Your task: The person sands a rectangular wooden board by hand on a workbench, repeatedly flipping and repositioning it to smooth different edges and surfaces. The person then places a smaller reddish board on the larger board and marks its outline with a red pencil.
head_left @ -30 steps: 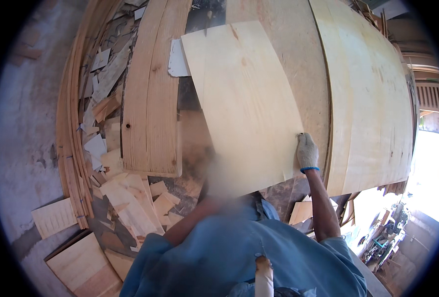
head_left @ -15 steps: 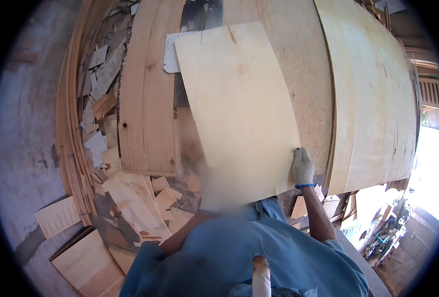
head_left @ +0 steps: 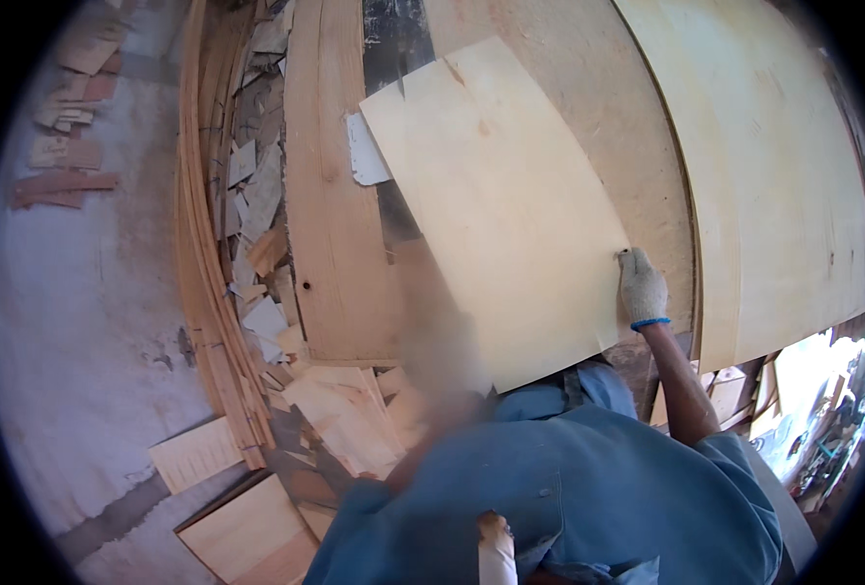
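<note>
A pale, thin sheet of wood veneer point(head_left: 515, 205) lies slantwise over the boards of the work surface, its near edge by my body. At its right edge is my right hand point(head_left: 644, 291), in a knitted glove with a blue cuff, closed with the fingers curled at that edge. A small dark spot shows at its fingertips; I cannot make out what it is. A haze covers my left hand near the sheet's lower left edge, so its fingers are hidden. Part of a white plate with rounded corners point(head_left: 366, 154) peeks out under the sheet's far left side.
A wide veneer sheet point(head_left: 754, 166) covers the right side. Long brown planks point(head_left: 340, 214) lie at left, beside scattered wood offcuts point(head_left: 267, 314) and a bundle of long strips point(head_left: 208, 273). Square panels point(head_left: 247, 531) lean at lower left. A pale stick-like thing point(head_left: 496, 551) juts up near my chest.
The view has swung, so most things sit further right. The sheet has turned slightly anticlockwise and covers the white plate differently. The haze over my left hand now lies along the sheet's left edge.
</note>
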The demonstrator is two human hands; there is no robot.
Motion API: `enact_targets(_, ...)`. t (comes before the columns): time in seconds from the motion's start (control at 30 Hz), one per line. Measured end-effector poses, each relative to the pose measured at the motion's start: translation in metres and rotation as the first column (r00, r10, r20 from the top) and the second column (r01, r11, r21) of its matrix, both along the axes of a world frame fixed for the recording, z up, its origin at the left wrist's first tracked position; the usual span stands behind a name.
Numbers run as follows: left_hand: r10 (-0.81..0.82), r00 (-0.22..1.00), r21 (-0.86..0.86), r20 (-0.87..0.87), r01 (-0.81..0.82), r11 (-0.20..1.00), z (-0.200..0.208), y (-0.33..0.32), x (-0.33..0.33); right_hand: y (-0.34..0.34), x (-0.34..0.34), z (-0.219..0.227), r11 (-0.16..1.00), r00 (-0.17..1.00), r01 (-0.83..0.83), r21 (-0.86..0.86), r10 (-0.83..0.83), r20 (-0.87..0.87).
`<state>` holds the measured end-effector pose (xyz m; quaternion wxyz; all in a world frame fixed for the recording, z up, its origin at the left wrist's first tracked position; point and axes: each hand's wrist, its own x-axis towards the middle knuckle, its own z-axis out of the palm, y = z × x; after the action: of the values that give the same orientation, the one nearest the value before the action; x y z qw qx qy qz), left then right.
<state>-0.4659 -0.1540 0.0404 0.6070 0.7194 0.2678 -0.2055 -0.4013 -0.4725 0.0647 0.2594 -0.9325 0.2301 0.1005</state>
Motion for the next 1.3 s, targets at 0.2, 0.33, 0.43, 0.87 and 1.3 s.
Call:
enact_targets(0.2,0.034,0.996,-0.171,-0.082,-0.047,0.984,0.008,-0.011,0.026,-0.007,0.011,-0.01,0.999,0.999,0.031,-0.011,-0.031,-0.011)
enact_targets(0.33,0.45,0.847,-0.374,-0.282,-0.529,0.762,0.035,-0.03,0.04,-0.007,0.017,-0.002,0.997,0.997,-0.077,-0.017,0.077,0.018)
enact_targets(0.43,0.36,0.903,-0.307,-0.235,-0.421,0.854,0.028,-0.024,0.043,-0.009,0.025,-0.006,1.0,1.0,-0.005,0.013,0.005,-0.002)
enact_targets(0.87,0.097,0.994,-0.002,-0.049,-0.097,0.995,0.006,-0.015,0.055,-0.009,0.041,-0.008,0.999,0.998,-0.023,0.028,0.021,0.06)
enact_targets(1.3,0.197,0.965,-0.143,-0.175,-0.223,0.964,0.042,-0.022,0.073,-0.006,0.044,-0.009,1.0,1.0,0.01,0.01,-0.01,0.018)
